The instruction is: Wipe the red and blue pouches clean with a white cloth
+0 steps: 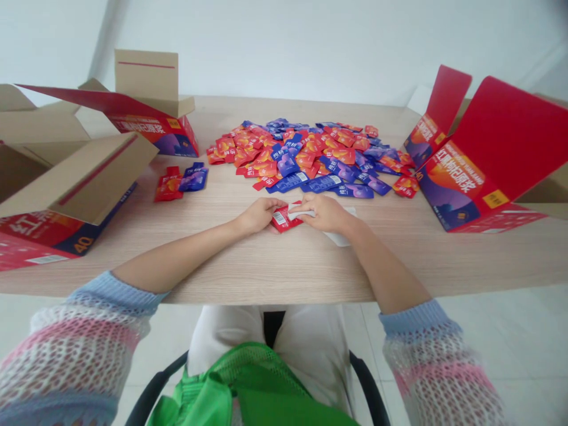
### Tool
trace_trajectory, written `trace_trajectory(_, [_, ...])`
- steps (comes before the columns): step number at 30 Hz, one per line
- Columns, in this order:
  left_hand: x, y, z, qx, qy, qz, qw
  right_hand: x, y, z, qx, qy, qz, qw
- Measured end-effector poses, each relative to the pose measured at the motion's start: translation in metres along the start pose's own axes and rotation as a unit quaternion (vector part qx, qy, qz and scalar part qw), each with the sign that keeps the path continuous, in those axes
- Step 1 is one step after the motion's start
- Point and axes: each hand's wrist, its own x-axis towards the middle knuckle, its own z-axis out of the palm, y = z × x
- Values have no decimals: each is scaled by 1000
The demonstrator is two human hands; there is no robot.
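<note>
My left hand (260,214) grips a small red sachet (280,220) by its left side, low over the table, with a white barcode label facing up. The fingers of my right hand (326,212) are closed on a folded white wipe or tissue (294,213), which lies against the sachet's right part. Beneath my right wrist a flat white sheet (338,239) rests on the table; my arm covers part of it. Just beyond both hands spreads a heap of red and blue sachets (306,157).
A red sachet (168,184) and a blue sachet (194,177) lie apart on the left. Open printed cartons stand at the left front (66,228), left back (177,133), right front (461,183) and right back (421,136). The wooden table's (266,278) near edge runs before my lap.
</note>
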Motion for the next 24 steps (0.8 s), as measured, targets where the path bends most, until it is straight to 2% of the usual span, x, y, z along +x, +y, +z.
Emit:
trace_trajectory(4, [0,-4,-1,17,-24,17,999,-14,23,-12,-55,-15,82,995])
trace_trajectory(6, [1,-6,-1,17,-26,17,999,-20,33,-17,-65,-1,109,992])
trace_trajectory(8, [2,-6,-2,6,-22,8,1000,-25,34,-23,-34,69,104,992])
trace_trajectory(11, [3,-1,-4,-32,-28,-25,999,-24,14,-31,64,226,62,970])
trace_trajectory(12, [3,1,-4,-45,-34,-34,998,-22,3,-32,88,261,49,960])
trace_trajectory(14, [3,4,-5,-65,-38,-41,996,-18,-20,-29,111,281,34,953])
trace_trajectory(16, [3,5,-5,-73,-34,-41,996,-13,-40,-17,112,240,21,964])
trace_trajectory(19, [4,3,-5,-68,-36,-25,997,-6,-57,9,68,130,-9,989])
trace_trajectory(21, [6,1,-4,-57,-34,-22,998,-2,-57,22,22,91,-23,995])
trace_trajectory(24, [8,-1,0,-40,-4,-40,998,1,-45,23,-58,71,-18,996])
